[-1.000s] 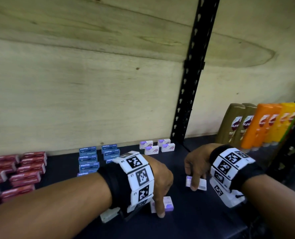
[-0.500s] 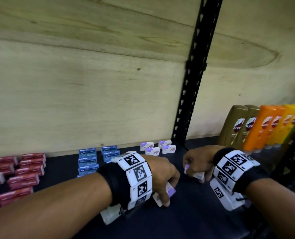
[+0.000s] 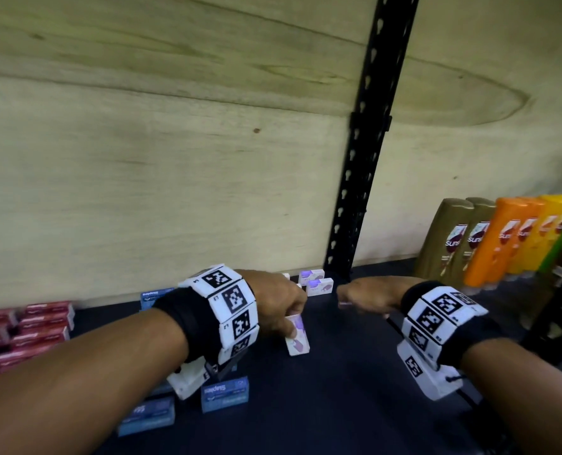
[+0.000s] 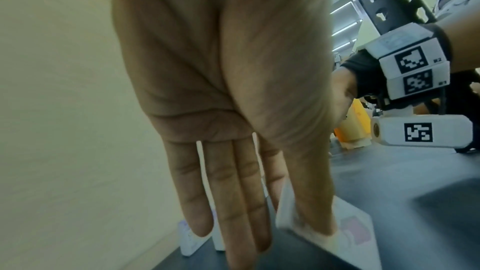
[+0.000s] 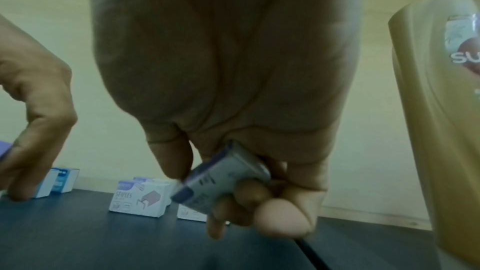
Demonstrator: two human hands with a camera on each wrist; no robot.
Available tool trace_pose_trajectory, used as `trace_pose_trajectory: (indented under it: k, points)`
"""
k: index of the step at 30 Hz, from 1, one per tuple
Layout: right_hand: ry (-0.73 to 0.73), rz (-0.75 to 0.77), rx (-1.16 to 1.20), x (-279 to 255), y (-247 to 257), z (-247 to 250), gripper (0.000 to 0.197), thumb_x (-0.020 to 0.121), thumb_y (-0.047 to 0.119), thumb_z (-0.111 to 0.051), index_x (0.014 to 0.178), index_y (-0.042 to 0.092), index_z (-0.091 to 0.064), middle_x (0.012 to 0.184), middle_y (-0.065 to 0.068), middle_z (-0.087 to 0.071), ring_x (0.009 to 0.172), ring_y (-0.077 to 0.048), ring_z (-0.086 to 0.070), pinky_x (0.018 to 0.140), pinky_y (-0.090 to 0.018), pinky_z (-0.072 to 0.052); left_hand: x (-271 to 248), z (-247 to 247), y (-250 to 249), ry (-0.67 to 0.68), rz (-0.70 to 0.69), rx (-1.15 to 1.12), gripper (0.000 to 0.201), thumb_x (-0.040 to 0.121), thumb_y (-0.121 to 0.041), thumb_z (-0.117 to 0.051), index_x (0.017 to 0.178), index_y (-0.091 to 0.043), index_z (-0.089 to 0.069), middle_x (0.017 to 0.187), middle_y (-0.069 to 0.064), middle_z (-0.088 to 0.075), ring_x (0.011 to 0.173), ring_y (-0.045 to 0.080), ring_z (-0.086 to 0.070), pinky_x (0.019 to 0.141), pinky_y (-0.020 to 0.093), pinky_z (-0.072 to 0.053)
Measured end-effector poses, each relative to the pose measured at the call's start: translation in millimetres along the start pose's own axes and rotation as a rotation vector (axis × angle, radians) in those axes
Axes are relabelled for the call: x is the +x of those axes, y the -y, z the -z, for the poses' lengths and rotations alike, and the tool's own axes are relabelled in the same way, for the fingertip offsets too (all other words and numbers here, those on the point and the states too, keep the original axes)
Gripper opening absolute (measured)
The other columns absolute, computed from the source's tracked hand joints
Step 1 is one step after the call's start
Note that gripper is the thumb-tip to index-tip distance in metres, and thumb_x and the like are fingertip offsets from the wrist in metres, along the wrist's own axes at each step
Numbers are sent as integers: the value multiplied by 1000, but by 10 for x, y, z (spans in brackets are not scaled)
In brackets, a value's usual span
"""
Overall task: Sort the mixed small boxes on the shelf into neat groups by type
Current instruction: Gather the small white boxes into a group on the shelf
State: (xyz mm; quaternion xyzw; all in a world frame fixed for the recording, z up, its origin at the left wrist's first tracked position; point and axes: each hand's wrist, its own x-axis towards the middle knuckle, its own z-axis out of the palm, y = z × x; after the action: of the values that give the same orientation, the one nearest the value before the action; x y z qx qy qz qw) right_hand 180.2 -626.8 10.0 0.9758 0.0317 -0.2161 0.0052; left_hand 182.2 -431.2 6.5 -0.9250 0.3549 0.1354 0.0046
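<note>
My left hand [image 3: 284,315] pinches a white-and-purple staples box [image 3: 297,338] between thumb and fingers, holding it on end close to the dark shelf [image 3: 355,405]. In the left wrist view my thumb lies on that box [image 4: 358,231] and the other fingers [image 4: 233,202] are nearly straight. To its right, my right hand [image 3: 360,297] curls around a second white-and-purple box [image 5: 223,180], mostly hidden in the head view. The matching staples boxes [image 3: 315,282] [image 5: 140,198] stand at the back wall, just beyond both hands.
Blue staples boxes [image 3: 225,394] lie under and left of my left forearm. Red boxes [image 3: 26,326] are stacked at the far left. Shampoo bottles [image 3: 490,241] line the right side, one close to my right hand [image 5: 441,110]. A black upright [image 3: 361,192] rises behind.
Both hands picked their white-and-purple boxes up off the shelf and carried them toward the back, close to the matching group. The left box turned on end.
</note>
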Motion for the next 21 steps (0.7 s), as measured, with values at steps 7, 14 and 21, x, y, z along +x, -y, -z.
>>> trace_pose_trajectory:
  k: [7, 14, 21]
  points:
    - [-88, 41, -62, 142, -36, -37, 31, 96, 26, -52, 121, 12, -62, 122, -5, -64, 110, -24, -60, 94, -33, -47, 2, 61, 94, 99, 75, 152, 25, 86, -32, -70, 105, -15, -69, 86, -5, -57, 60, 4, -43, 51, 19, -31]
    - [-165, 135, -1, 301, -87, -65, 20, 92, 25, -65, 112, 27, -63, 105, 8, -59, 97, -14, -55, 81, -25, -41, 118, 14, 149, 96, 131, 257, 21, 91, -35, -63, 97, -15, -64, 91, 2, -54, 77, 19, -49, 56, 25, -35]
    - [-181, 167, 88, 360, -163, -19, 17, 87, 32, -73, 100, 33, -61, 91, 18, -57, 91, -9, -58, 82, -24, -46, 253, -3, 189, 35, 186, 276, 29, 90, -37, -62, 84, -13, -47, 94, 4, -51, 79, 22, -53, 67, 31, -43]
